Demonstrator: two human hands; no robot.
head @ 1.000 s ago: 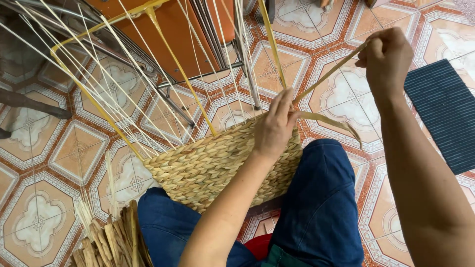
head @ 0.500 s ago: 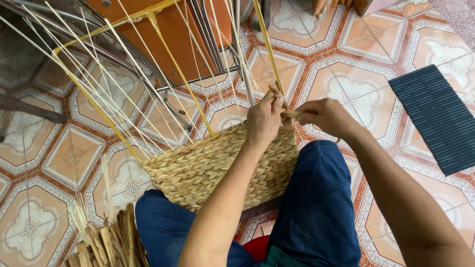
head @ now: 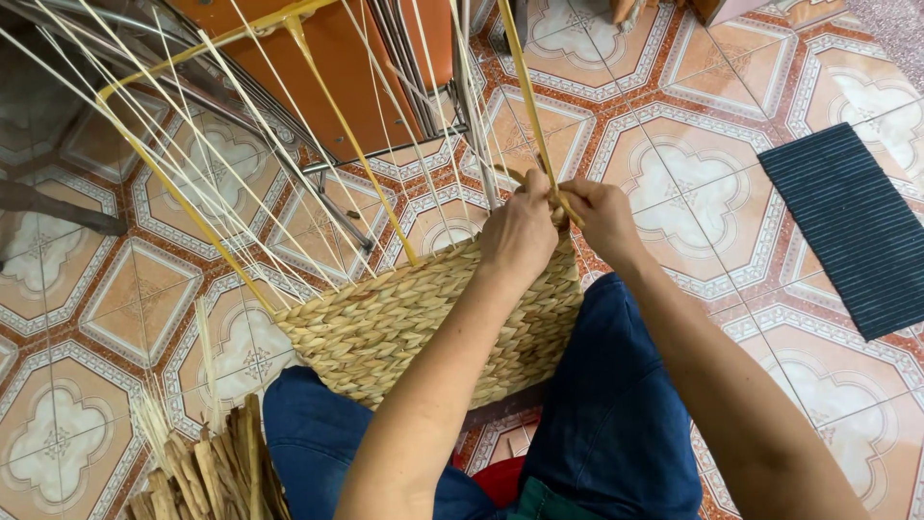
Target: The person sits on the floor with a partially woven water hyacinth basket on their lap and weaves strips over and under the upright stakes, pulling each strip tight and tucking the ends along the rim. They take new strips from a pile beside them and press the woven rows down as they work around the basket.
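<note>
A: Head view, starting at the hands: what are they on?

B: Both meet at the top edge of the woven panel. The left hand is curled nearly closed, fingers bent over the rim and pinching the flat yellow strand where it enters the weave. The right hand is closed on the same strand just beside it, thumb side touching the left.

A: And where does the panel sit?

B: Propped on the person's lap, leaning against the knees in blue trousers, its top edge toward the tiled floor.

A: How much of it looks done?

B: I judge the lower part finished: tight braided rows run across the full width up to the hands. Above that, many thin pale stakes fan out bare, held by a yellow frame rod, so a good stretch looks unwoven.

A: What lies around?

B: A bundle of dried fibre strips at lower left, near the left knee. An orange panel with metal legs stands behind the stakes. A dark ribbed mat lies on the floor well apart to the right.

A: Anything in the way?

B: The stakes splay wide and cross in front of the metal legs, so they crowd the space above the rim. The left forearm hides part of the panel's middle.
</note>
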